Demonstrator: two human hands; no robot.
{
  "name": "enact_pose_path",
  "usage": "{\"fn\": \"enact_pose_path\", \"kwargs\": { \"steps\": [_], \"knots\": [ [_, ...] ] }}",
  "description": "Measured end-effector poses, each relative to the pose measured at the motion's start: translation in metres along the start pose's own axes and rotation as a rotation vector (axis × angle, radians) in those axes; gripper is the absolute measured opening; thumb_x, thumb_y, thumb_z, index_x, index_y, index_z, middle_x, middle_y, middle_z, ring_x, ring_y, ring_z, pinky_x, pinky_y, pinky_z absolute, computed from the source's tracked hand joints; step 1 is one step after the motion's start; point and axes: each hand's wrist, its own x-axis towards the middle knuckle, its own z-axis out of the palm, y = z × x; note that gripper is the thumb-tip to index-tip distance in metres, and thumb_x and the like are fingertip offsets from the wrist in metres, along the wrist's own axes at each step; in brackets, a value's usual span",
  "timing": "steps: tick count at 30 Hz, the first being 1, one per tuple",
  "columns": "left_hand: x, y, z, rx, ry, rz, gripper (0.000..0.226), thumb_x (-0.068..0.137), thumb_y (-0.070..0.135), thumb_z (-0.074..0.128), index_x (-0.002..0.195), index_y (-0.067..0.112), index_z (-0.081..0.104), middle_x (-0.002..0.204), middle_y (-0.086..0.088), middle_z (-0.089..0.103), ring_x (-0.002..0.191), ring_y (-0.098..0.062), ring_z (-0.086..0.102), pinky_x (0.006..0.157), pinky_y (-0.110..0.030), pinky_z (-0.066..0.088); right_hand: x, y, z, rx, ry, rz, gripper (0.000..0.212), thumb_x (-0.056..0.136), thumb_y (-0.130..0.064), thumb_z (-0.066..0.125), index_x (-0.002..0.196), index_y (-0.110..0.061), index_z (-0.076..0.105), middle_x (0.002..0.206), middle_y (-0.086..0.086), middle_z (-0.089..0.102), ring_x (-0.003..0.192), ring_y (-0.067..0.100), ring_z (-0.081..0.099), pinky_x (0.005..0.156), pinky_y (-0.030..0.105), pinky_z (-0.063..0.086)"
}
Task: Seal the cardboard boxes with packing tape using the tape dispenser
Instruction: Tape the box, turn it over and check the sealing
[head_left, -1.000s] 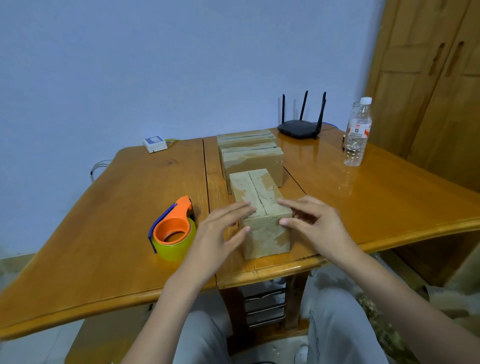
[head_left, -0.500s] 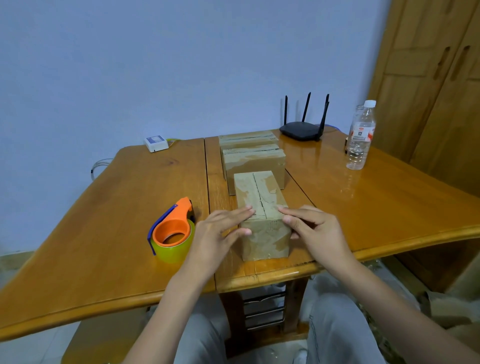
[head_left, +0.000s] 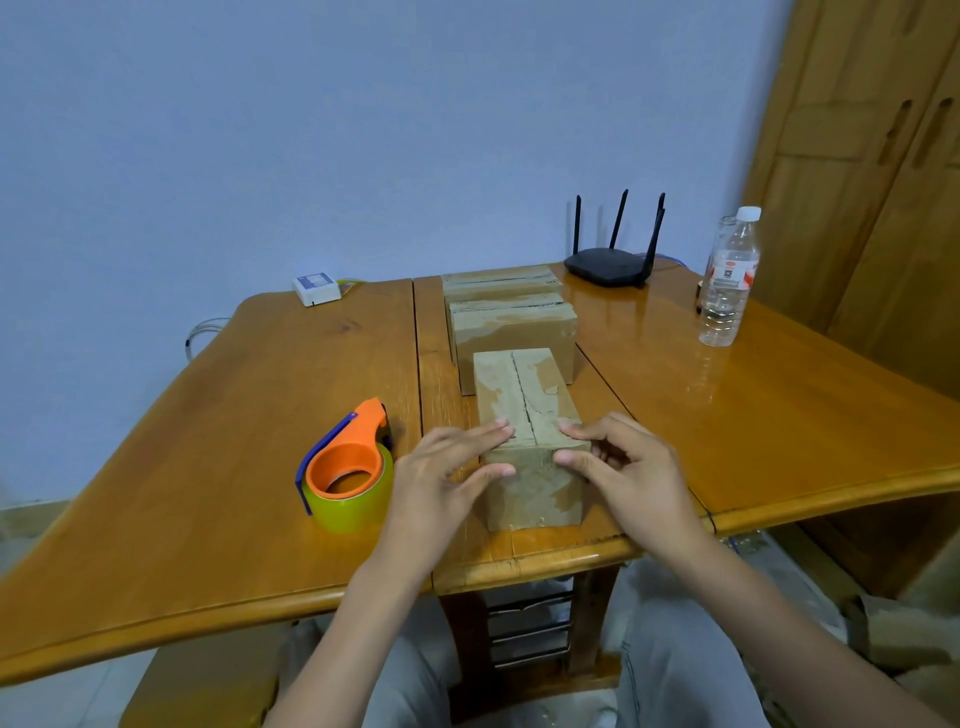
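With both hands, left (head_left: 441, 467) flat and right (head_left: 618, 467) gripping the corner, press the box (head_left: 530, 441) flaps flush before fetching the dispenser (head_left: 348, 467).

A plain pale blue wall (head_left: 311, 130) fills the back of the room. To the right stands a wooden wardrobe (head_left: 883, 182) with panelled doors and slot handles. The glossy honey-coloured wooden tabletop (head_left: 234, 467), jointed in sections, reflects soft light along its right side. Beneath it show a wooden leg (head_left: 589, 618) and a pale tiled floor (head_left: 62, 696).
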Motion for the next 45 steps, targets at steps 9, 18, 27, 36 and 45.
{"fn": "enact_pose_path", "kwargs": {
  "steps": [9, 18, 27, 36, 45],
  "knots": [
    [-0.006, 0.003, 0.007, 0.001, 0.059, -0.048, 0.038, 0.084, 0.038, 0.071, 0.121, 0.031, 0.07, 0.126, 0.022, 0.064, 0.104, -0.002, 0.059, 0.088, -0.014, 0.048, -0.001, 0.0, 0.004, 0.047, -0.004, 0.045, 0.02, 0.082, -0.027, 0.078, 0.101, -0.023, 0.077, 0.093, -0.012, 0.068, 0.082, 0.008, 0.059, 0.072, 0.018, 0.048],
    [-0.001, 0.004, -0.004, 0.103, -0.055, -0.028, 0.056, 0.073, 0.042, 0.078, 0.127, 0.037, 0.063, 0.13, 0.028, 0.054, 0.104, 0.002, 0.057, 0.091, -0.011, 0.045, 0.0, -0.002, -0.01, -0.038, -0.124, 0.096, 0.03, 0.08, -0.025, 0.083, 0.106, -0.037, 0.073, 0.096, 0.001, 0.065, 0.081, 0.015, 0.057, 0.071, 0.024, 0.052],
    [-0.019, 0.015, 0.007, 0.029, -0.153, -0.149, 0.087, 0.069, 0.042, 0.085, 0.142, 0.05, 0.04, 0.159, 0.027, 0.018, 0.145, -0.002, 0.026, 0.115, -0.038, 0.038, -0.006, -0.006, -0.009, -0.066, -0.171, 0.115, 0.038, 0.084, -0.034, 0.08, 0.117, -0.044, 0.063, 0.12, -0.011, 0.058, 0.105, 0.011, 0.062, 0.085, 0.037, 0.059],
    [-0.017, 0.035, 0.005, -0.292, -0.198, -0.38, 0.112, 0.073, 0.029, 0.087, 0.145, 0.065, 0.009, 0.145, 0.03, 0.033, 0.137, -0.009, 0.042, 0.109, -0.042, 0.047, -0.015, -0.012, 0.006, -0.101, -0.271, 0.313, 0.103, 0.08, -0.027, 0.084, 0.156, -0.037, 0.016, 0.138, -0.021, 0.045, 0.137, 0.011, 0.045, 0.105, 0.025, 0.042],
    [0.025, 0.063, -0.028, -0.281, -0.166, -0.401, 0.151, 0.052, 0.04, 0.098, 0.148, 0.055, -0.017, 0.144, 0.005, 0.023, 0.116, -0.01, 0.054, 0.096, -0.024, 0.051, 0.03, -0.096, -0.016, -0.014, -0.007, 0.106, 0.048, 0.086, -0.042, 0.076, 0.127, -0.033, 0.053, 0.119, -0.026, 0.058, 0.109, -0.014, 0.054, 0.085, 0.01, 0.045]
  ]
}}
